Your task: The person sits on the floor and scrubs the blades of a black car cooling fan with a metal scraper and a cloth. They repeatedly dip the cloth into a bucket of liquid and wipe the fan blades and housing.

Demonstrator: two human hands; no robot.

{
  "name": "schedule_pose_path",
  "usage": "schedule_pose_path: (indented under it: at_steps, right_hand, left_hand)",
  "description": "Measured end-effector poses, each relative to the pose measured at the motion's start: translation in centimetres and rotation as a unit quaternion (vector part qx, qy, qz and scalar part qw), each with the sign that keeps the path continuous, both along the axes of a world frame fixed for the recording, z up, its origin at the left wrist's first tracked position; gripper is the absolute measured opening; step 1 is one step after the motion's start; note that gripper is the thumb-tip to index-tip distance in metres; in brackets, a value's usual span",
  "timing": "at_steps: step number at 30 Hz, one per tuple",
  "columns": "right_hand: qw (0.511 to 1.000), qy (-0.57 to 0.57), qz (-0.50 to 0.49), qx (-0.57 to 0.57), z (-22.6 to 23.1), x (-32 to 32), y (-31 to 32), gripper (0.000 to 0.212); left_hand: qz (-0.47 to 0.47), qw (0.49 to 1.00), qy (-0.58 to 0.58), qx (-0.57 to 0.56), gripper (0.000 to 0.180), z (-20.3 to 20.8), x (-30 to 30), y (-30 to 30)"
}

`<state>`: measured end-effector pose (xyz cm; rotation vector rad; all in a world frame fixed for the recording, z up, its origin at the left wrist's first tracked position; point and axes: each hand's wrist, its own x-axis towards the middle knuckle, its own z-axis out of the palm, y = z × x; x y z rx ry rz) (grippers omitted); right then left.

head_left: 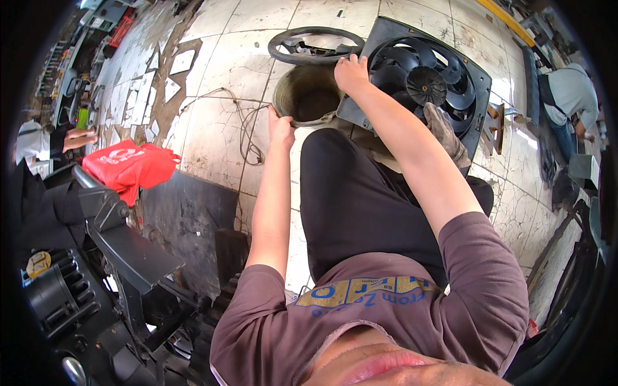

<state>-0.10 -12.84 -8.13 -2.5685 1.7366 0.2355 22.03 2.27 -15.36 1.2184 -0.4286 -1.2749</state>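
A worn metal bucket (283,96) stands on the tiled floor in front of my knees, its wide mouth toward me. My left hand (281,128) grips the near left side of its rim. At the bucket's right edge is my right hand (352,76), its fingers bent against the rim and close to a black ring with spokes, like a steering wheel (283,55). That ring lies just beyond the bucket. Right of my right hand, a black radiator fan in a square shroud (473,80) leans at an angle. The bucket's inside looks dark and stained.
A dirty cloth (444,135) hangs by the fan's near edge. Thin cord (248,138) lies on the floor left of the bucket. A red bag (132,168) and black machinery (129,251) are at the left. Another person (570,93) bends down at the far right.
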Motion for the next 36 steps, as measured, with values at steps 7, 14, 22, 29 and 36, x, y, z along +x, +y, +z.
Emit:
schedule_pose_path:
  at_steps: [7, 14, 22, 29, 36]
  right_hand:
    - [0.999, -0.016, -0.008, 0.049, 0.1, -1.7, -2.6, 0.053]
    - [0.976, -0.205, 0.055, -0.053, 3.4, -7.4, 1.1, 0.059]
    - [0.924, -0.27, -0.139, -0.232, 3.7, -28.9, 16.1, 0.052]
    - [0.785, -0.438, -0.435, -0.049, -5.6, -38.5, 22.3, 0.081]
    - [0.74, -0.486, -0.463, -0.041, -3.9, -38.9, 21.2, 0.077]
  left_hand:
    - [-0.001, 1.0, -0.007, 0.017, 0.106, 1.0, -3.3, -3.5]
    - [0.037, 0.984, -0.164, 0.06, 0.105, -0.3, -1.7, -3.7]
    - [-0.251, 0.841, -0.479, -0.018, 0.061, 4.7, -7.6, -4.7]
    - [-0.332, 0.6, -0.726, 0.064, 0.04, 7.2, -14.5, -5.3]
    - [-0.308, 0.606, -0.728, 0.082, 0.036, 5.2, -16.7, -5.0]
